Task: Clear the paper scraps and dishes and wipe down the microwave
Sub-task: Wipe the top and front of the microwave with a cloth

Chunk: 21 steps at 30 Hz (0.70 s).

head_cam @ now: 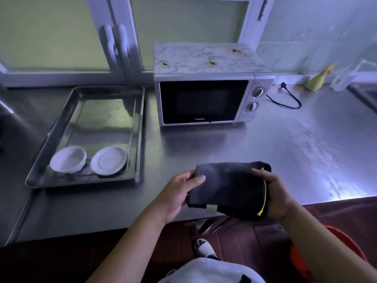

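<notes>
A folded dark cloth (228, 188) with a yellow edge hangs just above the counter's front edge, held from both sides. My left hand (177, 195) grips its left end with the thumb on top. My right hand (273, 193) grips its right end along the yellow seam. The silver microwave (204, 101) stands shut at the back of the steel counter, and its marbled top (206, 58) carries several brown stains. A white bowl (68, 159) and a white saucer (109, 160) sit side by side at the near end of a metal tray (138, 127) left of the microwave.
The microwave's black cord and plug (287, 99) lie loose on the counter to its right. A yellowish wrapper (320, 78) and a white plastic bag (346, 76) lie by the back wall. An orange bin (324, 260) stands on the floor at lower right. Cabinet doors (114, 41) rise behind the tray.
</notes>
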Each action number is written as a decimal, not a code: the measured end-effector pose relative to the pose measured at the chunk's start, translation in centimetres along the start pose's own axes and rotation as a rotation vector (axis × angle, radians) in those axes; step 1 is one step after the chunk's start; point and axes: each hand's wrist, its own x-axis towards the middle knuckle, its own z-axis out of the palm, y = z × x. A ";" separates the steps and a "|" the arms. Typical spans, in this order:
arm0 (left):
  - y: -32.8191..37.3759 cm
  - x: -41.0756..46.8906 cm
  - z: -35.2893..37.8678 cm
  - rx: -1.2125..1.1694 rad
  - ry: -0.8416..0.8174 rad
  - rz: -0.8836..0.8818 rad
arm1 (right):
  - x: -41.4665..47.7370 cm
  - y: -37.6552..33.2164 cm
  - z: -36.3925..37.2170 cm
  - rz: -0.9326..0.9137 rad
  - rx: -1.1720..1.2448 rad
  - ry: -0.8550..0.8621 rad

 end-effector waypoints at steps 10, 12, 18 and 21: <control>1.6 -1.0 0.6 0.162 -0.262 -0.109 | -4.5 0.7 -0.8 -0.019 -0.026 -0.027; 2.1 -0.2 1.4 0.262 -0.151 -0.111 | -3.8 0.5 -0.5 -0.021 -0.015 0.113; 3.7 1.3 2.2 0.373 0.007 -0.119 | -1.8 0.4 0.0 -0.013 0.024 0.109; 5.5 2.4 3.0 0.444 0.035 -0.055 | -0.3 -1.5 0.7 -0.012 0.016 0.111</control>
